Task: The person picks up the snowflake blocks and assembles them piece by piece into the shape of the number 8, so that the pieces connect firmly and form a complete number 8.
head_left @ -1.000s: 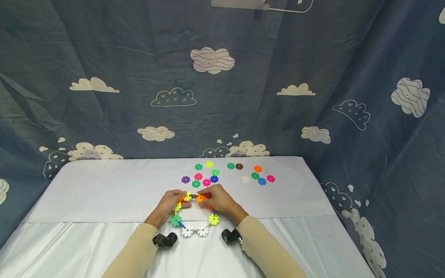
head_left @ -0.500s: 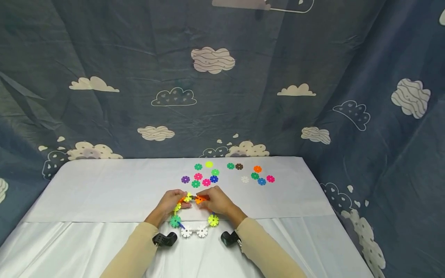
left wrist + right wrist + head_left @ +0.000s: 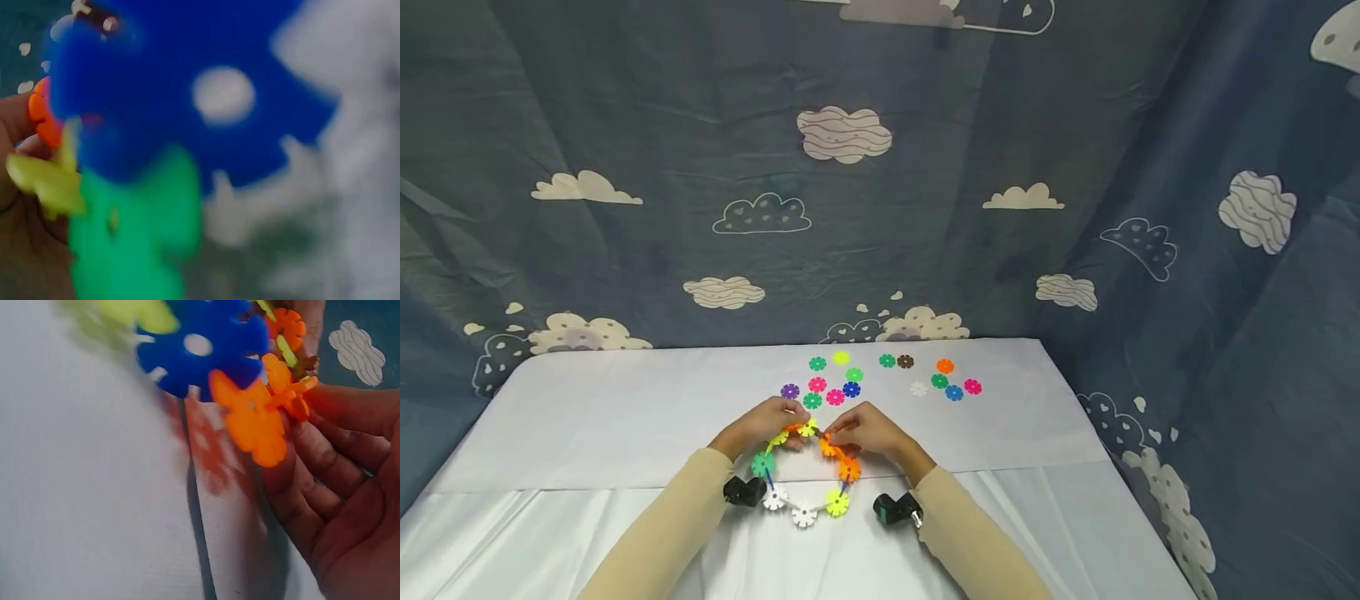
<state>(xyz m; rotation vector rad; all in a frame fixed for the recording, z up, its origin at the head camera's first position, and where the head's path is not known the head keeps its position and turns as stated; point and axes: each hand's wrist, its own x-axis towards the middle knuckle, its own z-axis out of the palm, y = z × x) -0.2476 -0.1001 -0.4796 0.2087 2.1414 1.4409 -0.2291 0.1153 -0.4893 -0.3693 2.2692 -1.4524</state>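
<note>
A ring of notched plastic discs slotted edge to edge spans both hands. My left hand [image 3: 771, 419] pinches its upper left part, around an orange disc [image 3: 44, 112] beside yellow ones. With thumb and fingers my right hand [image 3: 872, 432] pinches an orange disc [image 3: 290, 394] at the upper right; another orange disc [image 3: 850, 469] hangs below it. Between the hands, a brown disc shows partly. Lower round the ring come a green disc [image 3: 763, 464], white discs [image 3: 804, 517] and a yellow disc [image 3: 837, 502]. Blue discs [image 3: 219, 369] stand edge-on in the head view.
Loose discs of several colours lie toward the back of the white-covered table [image 3: 625, 417], among them a purple disc [image 3: 790, 391], a brown disc [image 3: 906, 362] and a pink disc [image 3: 973, 387]. A dark cloud-patterned curtain [image 3: 925, 250] hangs behind and at the sides.
The ring has turned in the hands: its lower part swung left and down, and the orange discs by my right hand show more fully. The head view has shifted slightly.
</note>
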